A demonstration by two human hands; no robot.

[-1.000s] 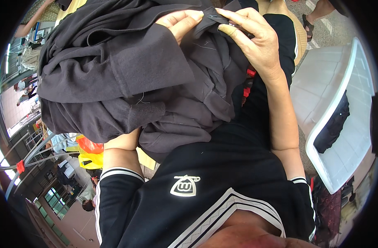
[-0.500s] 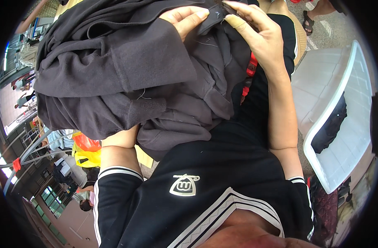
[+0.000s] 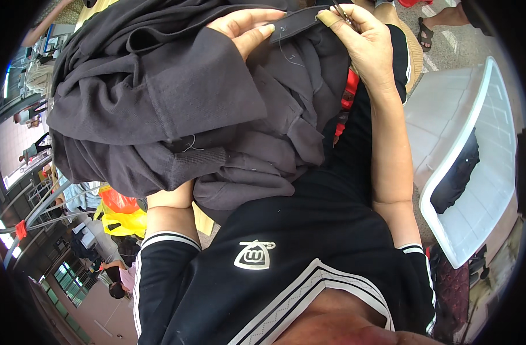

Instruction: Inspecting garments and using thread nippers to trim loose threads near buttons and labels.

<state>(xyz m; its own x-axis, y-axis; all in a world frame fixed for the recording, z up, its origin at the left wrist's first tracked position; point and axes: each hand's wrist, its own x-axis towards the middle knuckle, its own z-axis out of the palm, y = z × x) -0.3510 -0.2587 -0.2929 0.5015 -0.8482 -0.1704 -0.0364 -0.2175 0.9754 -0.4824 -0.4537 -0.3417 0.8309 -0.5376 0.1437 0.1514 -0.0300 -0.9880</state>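
A heap of dark grey knit garments (image 3: pixel 159 98) lies across my lap and covers most of my left forearm. At its far side a narrow fabric band (image 3: pixel 297 26) with loose pale threads is stretched between my hands. My left hand (image 3: pixel 245 29) pinches the band's left end between thumb and fingers. At the right end, my right hand (image 3: pixel 363 40), with a yellowish wrap on the thumb, grips the fabric. Dark metal scissors (image 3: pixel 344 14), partly hidden by the fingers, are also in that hand. More loose thread (image 3: pixel 191 144) hangs from a cuff of the heap.
A white plastic bin (image 3: pixel 481 167) with a dark cloth (image 3: pixel 461 172) inside stands to my right. Red and yellow bags (image 3: pixel 122 213) lie on the left beside metal rails. Another person's sandalled foot (image 3: pixel 425 34) is at the far right. People are in the background left.
Both hands have drawn slightly apart, so more of the band shows between them. The scissors in my right hand have come into clearer view. The heap has shifted a little.
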